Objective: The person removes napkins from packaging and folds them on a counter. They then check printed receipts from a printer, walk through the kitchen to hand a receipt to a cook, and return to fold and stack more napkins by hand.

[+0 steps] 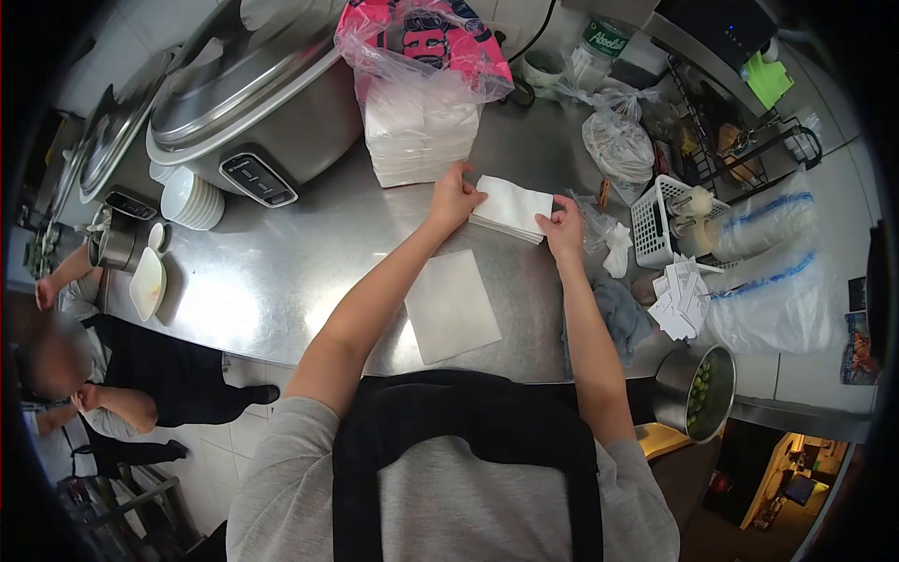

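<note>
My left hand (453, 201) is closed at the left corner of a small stack of folded white napkins (513, 204), its thumb on the top one. At the stack's right end, my right hand (562, 228) grips the edge between thumb and fingers. Nearer my body, a single square napkin (452, 307) lies flat on the steel counter (281, 318). Just beyond my left hand stands a tall pile of white napkins (419, 140), partly inside a clear and pink plastic bag (426, 42).
Large cookers (253, 103) and stacked white bowls (192, 199) stand on the left. To the right are a white basket (653, 223), a grey cloth (609, 314), paper slips (681, 298) and a pot of green fruit (695, 393). Another person (140, 375) is at lower left.
</note>
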Available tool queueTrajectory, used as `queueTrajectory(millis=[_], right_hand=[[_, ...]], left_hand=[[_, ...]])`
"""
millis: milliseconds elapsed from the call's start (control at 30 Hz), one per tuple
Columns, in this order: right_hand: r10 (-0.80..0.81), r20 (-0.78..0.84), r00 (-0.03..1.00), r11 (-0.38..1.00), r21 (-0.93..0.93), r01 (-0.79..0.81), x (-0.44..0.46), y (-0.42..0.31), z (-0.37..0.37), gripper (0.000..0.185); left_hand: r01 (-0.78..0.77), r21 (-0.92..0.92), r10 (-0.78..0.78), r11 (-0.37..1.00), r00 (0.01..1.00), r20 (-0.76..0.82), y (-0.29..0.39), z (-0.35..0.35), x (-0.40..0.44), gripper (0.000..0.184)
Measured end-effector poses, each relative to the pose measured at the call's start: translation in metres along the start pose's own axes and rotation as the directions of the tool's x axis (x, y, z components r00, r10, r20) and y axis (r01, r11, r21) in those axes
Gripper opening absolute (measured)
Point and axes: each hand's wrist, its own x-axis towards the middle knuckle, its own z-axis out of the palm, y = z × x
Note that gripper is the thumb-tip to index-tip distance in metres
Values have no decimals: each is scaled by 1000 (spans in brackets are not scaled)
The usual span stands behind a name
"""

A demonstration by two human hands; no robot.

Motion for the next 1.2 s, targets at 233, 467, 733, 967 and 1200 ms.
queueTrajectory(millis=[233, 467, 733, 967, 1200], right_hand=[[-20, -26, 999, 994, -106, 17, -9, -6, -1, 57], [-512, -86, 854, 801, -408, 439, -19, -36, -5, 55], [-433, 316, 844, 584, -616, 529, -18, -27, 38, 54], [-410, 336, 848, 661, -531, 530, -23, -34, 30, 56], [-582, 661, 472, 655, 38, 755, -152, -77, -13, 31]], left_hand=[[-100, 90, 105, 991, 993, -46, -1, 2, -7, 50], [-470, 524, 496, 710, 862, 101, 29, -6, -27, 40], [-575, 654, 426, 492, 814, 394, -16, 36, -19, 53], [-572, 598, 393, 561, 820, 416, -6, 18, -26, 58], [-321, 256, 258, 912, 932, 254, 28, -66, -118, 36]])
